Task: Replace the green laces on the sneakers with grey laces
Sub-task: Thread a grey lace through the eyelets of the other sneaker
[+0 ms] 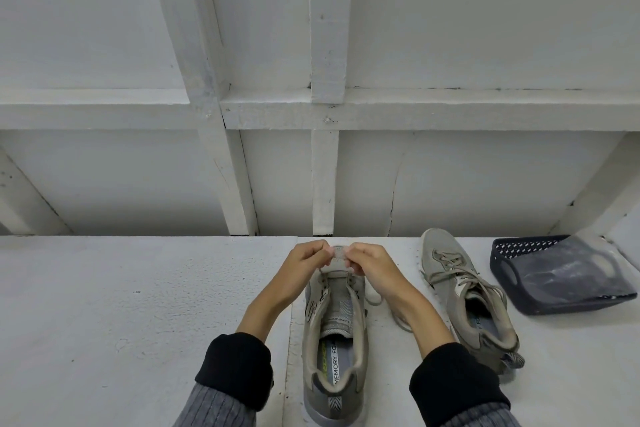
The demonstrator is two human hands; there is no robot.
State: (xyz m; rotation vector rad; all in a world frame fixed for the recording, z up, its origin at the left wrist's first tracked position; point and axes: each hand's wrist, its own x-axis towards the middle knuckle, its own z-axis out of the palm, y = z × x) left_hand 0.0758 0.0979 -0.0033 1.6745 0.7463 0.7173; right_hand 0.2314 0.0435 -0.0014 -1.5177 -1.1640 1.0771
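Your left hand (306,262) and right hand (363,262) both pinch the ends of a thin grey lace (375,296) at the toe eyelets of the unlaced grey mesh sneaker (334,329) on the white surface (138,305). The lace is light and limp, so hold it by the stiff tips. Right lies the second, laced sneaker (467,295), then a dark plastic basket (554,274).

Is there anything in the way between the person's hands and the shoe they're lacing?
Nothing visible. Both the left hand and the right hand are already at the toe end of the near sneaker, fingers curled there. The other sneaker and the dark basket lie off to the right.
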